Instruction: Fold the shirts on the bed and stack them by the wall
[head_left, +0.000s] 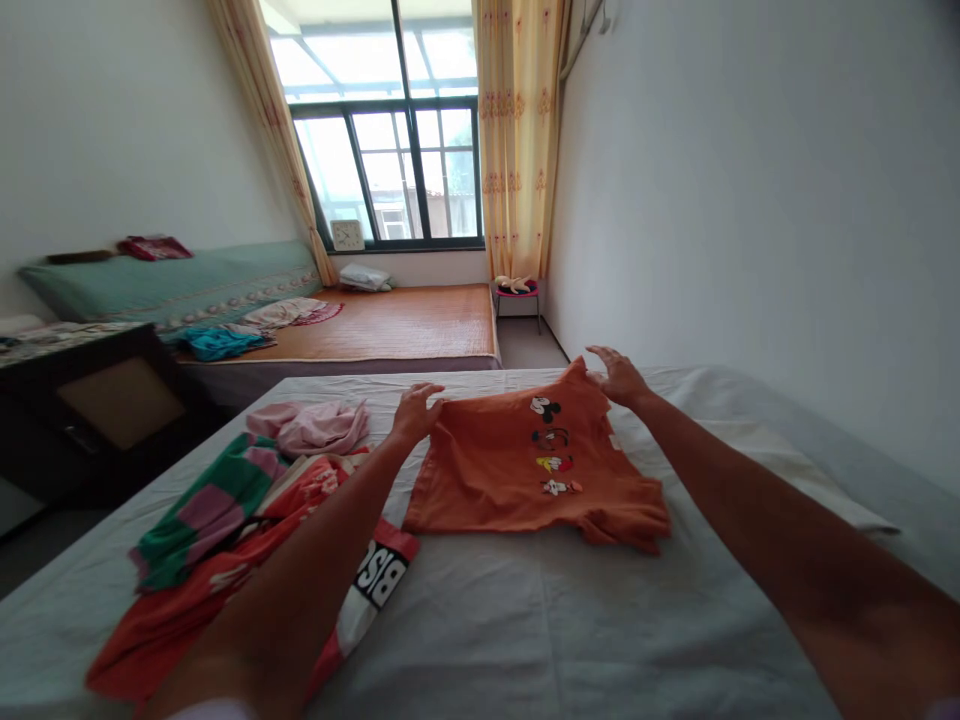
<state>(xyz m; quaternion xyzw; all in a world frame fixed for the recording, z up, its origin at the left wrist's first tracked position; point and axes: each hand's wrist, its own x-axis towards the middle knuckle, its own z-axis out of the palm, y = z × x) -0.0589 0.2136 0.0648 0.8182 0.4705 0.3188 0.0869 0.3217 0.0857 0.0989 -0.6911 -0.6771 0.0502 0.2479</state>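
Both forearms reach out from the camera over the white bed (525,620); between the hands an orange shirt (525,465) lies flat, print side up, spread so its shape can be squared; left hand (415,408) rests at the shirt's far left corner, fingers curled down and seemingly pinching the hem, though the grip itself is hard to make out; right hand (619,376) sits at the far right corner, fingers spread and loose, touching or just over the cloth edge, holding nothing firmly; to the left, a heap of clothes (225,530) in red, green-striped and pink lies bunched; beyond stand a second bed (405,325), window (390,170) and curtains (517,140)
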